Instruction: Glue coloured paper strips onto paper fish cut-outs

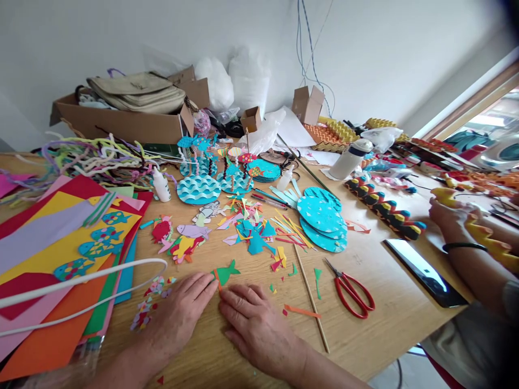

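A green paper fish lies on the wooden table, with an orange strip across it. My left hand rests flat at the fish's left side, its fingertips touching the paper. On the near side, my right hand lies palm down with its fingers at the lower end of the strip. Part of the fish is hidden under my fingers. Small coloured paper dots are left of my left hand. To the right are a thin wooden stick and red-handled scissors, lying open.
Coloured paper sheets with a white cable cover the left. Glue bottles, paper scraps and blue discs lie farther back. At right are a phone and another person's hands holding yellow egg-carton pieces.
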A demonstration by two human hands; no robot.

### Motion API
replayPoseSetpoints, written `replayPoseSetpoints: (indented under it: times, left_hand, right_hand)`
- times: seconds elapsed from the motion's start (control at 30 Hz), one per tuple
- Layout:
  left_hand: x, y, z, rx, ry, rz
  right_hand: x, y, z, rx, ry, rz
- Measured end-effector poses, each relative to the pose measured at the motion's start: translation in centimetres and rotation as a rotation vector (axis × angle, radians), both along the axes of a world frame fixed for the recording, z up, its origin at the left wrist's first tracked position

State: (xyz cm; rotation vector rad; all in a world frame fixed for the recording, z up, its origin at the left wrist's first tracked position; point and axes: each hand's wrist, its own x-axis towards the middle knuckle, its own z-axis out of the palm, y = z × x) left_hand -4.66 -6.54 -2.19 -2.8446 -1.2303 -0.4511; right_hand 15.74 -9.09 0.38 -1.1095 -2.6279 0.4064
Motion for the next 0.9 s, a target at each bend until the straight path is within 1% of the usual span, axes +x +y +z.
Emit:
replayPoseSetpoints:
  times: [0.23, 0.53, 0.67, 0.77, 0.83, 0.9]
  left_hand:
    - [0.0, 0.0, -0.5, 0.015, -0.030, 0.012]
    - [0.3, 0.3, -0.4, 0.047, 0.010, -0.009]
    - [0.3, 0.6, -1.0, 0.070, -0.006, -0.012]
    - [0.3, 0.9, -1.5, 0.124, -0.025, -0.015]
    - [0.3, 1.1, -1.8, 0.160, -0.040, -0.005]
    - [0.3, 1.3, -2.0, 0.193, -0.059, 0.002]
  right_hand:
    - [0.1, 0.1, 0.1, -0.003, -0.037, 0.009]
    - [0.0, 0.2, 0.1, -0.015, -0.028, 0.011]
    - [0.0, 0.3, 0.5, -0.005, -0.050, 0.003]
    - [-0.2, 0.3, 0.8, -0.018, -0.058, 0.021]
    - [-0.2, 0.3, 0.9, -0.019, -0.045, 0.037]
    - [0.2, 0.7, 1.1, 0.004, -0.009, 0.015]
